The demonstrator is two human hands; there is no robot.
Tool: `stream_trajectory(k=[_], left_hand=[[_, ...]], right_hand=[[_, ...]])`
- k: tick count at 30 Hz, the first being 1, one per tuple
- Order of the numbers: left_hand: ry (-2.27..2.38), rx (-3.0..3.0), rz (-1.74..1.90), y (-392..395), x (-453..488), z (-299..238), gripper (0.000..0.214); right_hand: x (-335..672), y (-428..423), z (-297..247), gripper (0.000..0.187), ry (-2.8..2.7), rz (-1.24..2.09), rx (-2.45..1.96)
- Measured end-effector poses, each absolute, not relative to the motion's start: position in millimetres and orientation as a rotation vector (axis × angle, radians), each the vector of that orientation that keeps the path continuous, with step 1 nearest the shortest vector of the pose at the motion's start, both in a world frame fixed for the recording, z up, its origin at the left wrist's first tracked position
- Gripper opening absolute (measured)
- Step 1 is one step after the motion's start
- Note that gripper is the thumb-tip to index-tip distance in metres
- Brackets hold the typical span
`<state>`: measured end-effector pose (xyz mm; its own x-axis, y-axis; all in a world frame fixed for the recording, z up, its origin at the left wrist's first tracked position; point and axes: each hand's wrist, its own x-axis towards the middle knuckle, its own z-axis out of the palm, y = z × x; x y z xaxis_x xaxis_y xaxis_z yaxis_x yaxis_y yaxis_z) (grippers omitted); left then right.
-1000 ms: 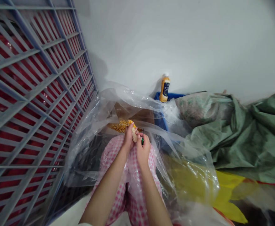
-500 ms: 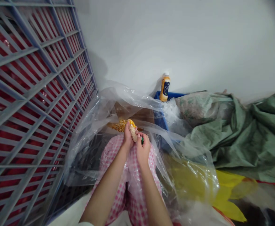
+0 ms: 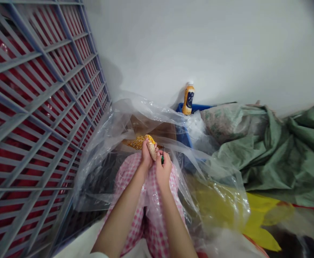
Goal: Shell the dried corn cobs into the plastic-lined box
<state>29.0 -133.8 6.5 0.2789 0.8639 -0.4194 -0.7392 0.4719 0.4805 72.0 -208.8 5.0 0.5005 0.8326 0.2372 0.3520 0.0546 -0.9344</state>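
Note:
My left hand (image 3: pixel 146 157) is wrapped round a corn cob (image 3: pixel 151 147), partly stripped, with yellow kernels left at its far end. Close beside it, my right hand (image 3: pixel 163 168) grips a small tool with a green handle (image 3: pixel 162 159), its tip against the cob. Both hands are over my lap, which is covered by pink checked cloth (image 3: pixel 135 200) and clear plastic sheet (image 3: pixel 135 118). A heap of loose yellow kernels (image 3: pixel 136 142) lies just beyond the hands inside a cardboard box (image 3: pixel 162 130).
A grey slatted crate wall (image 3: pixel 38 107) with red behind it fills the left side. An orange bottle (image 3: pixel 188 97) stands on a blue bin (image 3: pixel 185 134) by the white wall. Green woven sacks (image 3: pixel 266 150) lie to the right, with yellow plastic (image 3: pixel 261 222) below them.
The cob has turned slightly in my left hand, and its yellow end has shifted a little. Both hands stay in the same place.

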Motion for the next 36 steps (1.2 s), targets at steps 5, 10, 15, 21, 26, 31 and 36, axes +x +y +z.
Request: stream_trajectory(k=[5,10,15,21,26,31,36], left_hand=[[0.759,0.195,1.09,-134.8,28.4,8.7,0.032],[0.757,0.189,1.101,-135.0,28.5,7.6,0.029],[0.736,0.185,1.134,-135.2,29.2,6.3,0.027],[0.721,0.18,1.05,-133.8,28.0,5.6,0.042],[0.735,0.168,1.069,-134.5,27.5,9.2,0.044],[0.749,0.2,1.003,-133.0,26.7,10.0,0.045],[0.762,0.2,1.04,-130.1,26.6,8.8,0.037]], right_hand=[[71.8,-209.2,6.6,0.023,-1.06,0.502,-1.537],[71.7,-209.0,5.2,0.022,-1.068,0.51,-1.541],[72.4,-209.0,3.8,0.02,-1.081,0.508,-1.549],[71.6,-209.5,7.7,0.022,-1.102,0.5,-1.567],[70.7,-209.4,8.6,0.024,-1.097,0.508,-1.56],[71.1,-208.7,8.1,0.024,-1.081,0.511,-1.557],[67.4,-207.3,8.5,0.027,-0.982,0.577,-1.508]])
